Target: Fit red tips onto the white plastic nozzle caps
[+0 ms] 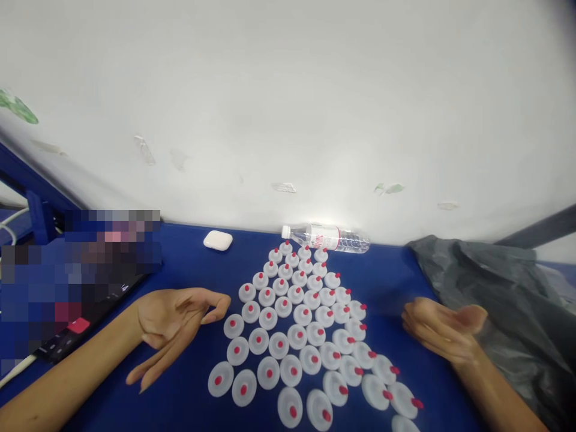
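Many small frosted-white round cups or caps, each with a red tip, stand upright in loose rows. The cups spread over the blue tabletop between my hands. To their left, my left hand is turned palm up with its fingers apart and nothing in it. Its bent index finger is close to the left edge of the cups. My right hand hovers to the right of the cups, slightly blurred, its fingers partly curled and its thumb held away. I see nothing held in it.
A clear plastic bottle with a white cap lies behind the cups along the white wall. A white rounded case sits to its left. Grey plastic sheeting is at the right. A black keyboard, partly pixelated, is at the left.
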`<state>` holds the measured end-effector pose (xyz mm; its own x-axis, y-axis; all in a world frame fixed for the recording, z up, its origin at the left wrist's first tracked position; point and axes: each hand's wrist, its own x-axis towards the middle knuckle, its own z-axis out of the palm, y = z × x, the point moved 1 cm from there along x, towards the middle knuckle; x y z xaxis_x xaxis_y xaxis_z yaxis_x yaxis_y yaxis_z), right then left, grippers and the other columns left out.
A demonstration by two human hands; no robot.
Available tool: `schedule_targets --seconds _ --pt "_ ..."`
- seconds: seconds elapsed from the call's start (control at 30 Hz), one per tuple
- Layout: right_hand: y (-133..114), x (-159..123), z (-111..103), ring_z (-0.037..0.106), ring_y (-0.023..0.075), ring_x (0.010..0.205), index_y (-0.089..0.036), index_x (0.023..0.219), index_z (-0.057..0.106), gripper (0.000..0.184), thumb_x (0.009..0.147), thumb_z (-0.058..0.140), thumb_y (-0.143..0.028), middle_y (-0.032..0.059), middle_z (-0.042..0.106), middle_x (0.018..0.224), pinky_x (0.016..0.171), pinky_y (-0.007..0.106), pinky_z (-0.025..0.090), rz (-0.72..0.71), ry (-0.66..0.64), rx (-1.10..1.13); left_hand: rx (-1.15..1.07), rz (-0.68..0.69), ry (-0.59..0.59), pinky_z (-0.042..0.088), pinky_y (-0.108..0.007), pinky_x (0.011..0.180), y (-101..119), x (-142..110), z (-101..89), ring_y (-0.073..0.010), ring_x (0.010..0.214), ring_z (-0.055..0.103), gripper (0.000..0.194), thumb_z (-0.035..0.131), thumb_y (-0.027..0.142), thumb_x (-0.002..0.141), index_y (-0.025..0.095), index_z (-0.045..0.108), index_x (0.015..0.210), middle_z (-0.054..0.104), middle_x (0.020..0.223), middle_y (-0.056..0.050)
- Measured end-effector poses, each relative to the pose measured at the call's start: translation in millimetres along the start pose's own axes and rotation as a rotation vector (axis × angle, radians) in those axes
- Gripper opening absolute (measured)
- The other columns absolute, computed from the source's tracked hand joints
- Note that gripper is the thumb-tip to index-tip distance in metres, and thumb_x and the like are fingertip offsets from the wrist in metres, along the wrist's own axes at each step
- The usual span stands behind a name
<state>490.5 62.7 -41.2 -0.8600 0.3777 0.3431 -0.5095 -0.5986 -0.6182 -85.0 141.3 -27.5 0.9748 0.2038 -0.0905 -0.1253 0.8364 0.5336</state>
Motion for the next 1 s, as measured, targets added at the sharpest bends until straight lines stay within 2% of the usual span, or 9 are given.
schedule_targets --seconds 0.07,0.13,0.2,0.33,0.5,0.57,0.67,0.87,1.0 --pt "0.9 -0.9 2.5 0.054 0.0058 0.040 -0.020 0.084 0.062 0.060 0.105 0.091 -0.068 -0.0070 0.060 0.061 0.045 0.012 0.050 0.011 0.089 -0.025 0.055 -0.063 0.001 0.036 -0.012 0.034 0.7 8.9 12.3 -0.0241 0.048 0.078 0.028 0.090 0.030 0.105 0.024 0.065 0.115 0.085 0.071 -0.010" --pt "0.3 1.1 6.1 0.044 0.0042 0.036 -0.022 0.087 0.059 0.060 0.106 0.088 -0.072 -0.0088 0.057 0.063 0.038 0.011 0.043 0.003 0.233 -0.066 0.083 -0.027 0.040 0.033 -0.009 0.036 3.7 19.3 18.7 -0.0136 0.041 0.066 0.022 0.083 0.032 0.111 0.022 0.063 0.113 0.083 0.072 -0.005" --pt "-1.4 5.7 8.4 0.033 0.0033 0.037 -0.024 0.094 0.058 0.055 0.110 0.083 -0.070 -0.0100 0.055 0.068 0.033 0.011 0.034 -0.005 0.391 -0.115 0.104 0.024 0.086 0.034 -0.008 0.035 7.4 28.8 21.2 -0.0092 0.038 0.055 0.018 0.077 0.030 0.114 0.022 0.062 0.111 0.078 0.071 0.001" --pt "-6.4 18.1 5.4 0.024 0.0058 0.047 -0.023 0.103 0.062 0.038 0.118 0.076 -0.055 -0.0079 0.056 0.078 0.036 0.010 0.028 0.004 0.639 -0.214 0.136 0.079 0.167 0.038 -0.011 0.036 11.9 40.0 22.6 -0.0072 0.040 0.039 0.019 0.069 0.032 0.117 0.022 0.059 0.104 0.068 0.069 0.005" --pt "-10.1 27.9 -0.6 0.032 0.0057 0.049 -0.024 0.100 0.061 0.040 0.114 0.083 -0.054 -0.0072 0.058 0.078 0.040 0.011 0.035 0.045 0.823 -0.301 0.157 0.074 0.235 0.032 -0.011 0.036 11.1 42.1 22.2 -0.0058 0.042 0.029 0.026 0.069 0.037 0.118 0.023 0.057 0.099 0.060 0.067 0.007" --pt "-10.0 31.0 0.3 0.036 0.0052 0.051 -0.024 0.101 0.061 0.042 0.112 0.086 -0.056 -0.0068 0.059 0.079 0.043 0.012 0.038 0.059 0.863 -0.335 0.168 0.064 0.255 0.030 -0.012 0.035 10.8 42.4 21.3 -0.0060 0.041 0.030 0.027 0.071 0.039 0.116 0.023 0.057 0.099 0.059 0.066 0.007" --pt "-9.9 36.6 3.1 0.036 0.0047 0.051 -0.023 0.098 0.060 0.046 0.111 0.087 -0.058 -0.0073 0.057 0.078 0.044 0.014 0.038 0.075 0.889 -0.380 0.192 0.058 0.303 0.029 -0.013 0.036 10.9 43.4 20.1 -0.0062 0.042 0.031 0.033 0.078 0.045 0.110 0.024 0.056 0.097 0.057 0.065 0.007" --pt "-11.2 46.4 9.4 0.042 0.0057 0.054 -0.024 0.097 0.057 0.054 0.105 0.091 -0.065 -0.0067 0.058 0.077 0.049 0.017 0.041 0.117 0.948 -0.488 0.261 0.046 0.458 0.025 -0.014 0.037 11.5 45.4 21.3 -0.0071 0.047 0.038 0.045 0.091 0.053 0.098 0.024 0.056 0.095 0.057 0.067 0.007" --pt "-10.0 55.5 14.8 0.043 0.0065 0.055 -0.026 0.093 0.054 0.068 0.091 0.096 -0.080 -0.0076 0.057 0.074 0.050 0.020 0.040 0.166 1.014 -0.605 0.344 0.053 0.576 0.029 -0.014 0.041 11.5 47.4 28.4 -0.0065 0.049 0.039 0.051 0.097 0.058 0.086 0.024 0.059 0.095 0.059 0.067 0.006"
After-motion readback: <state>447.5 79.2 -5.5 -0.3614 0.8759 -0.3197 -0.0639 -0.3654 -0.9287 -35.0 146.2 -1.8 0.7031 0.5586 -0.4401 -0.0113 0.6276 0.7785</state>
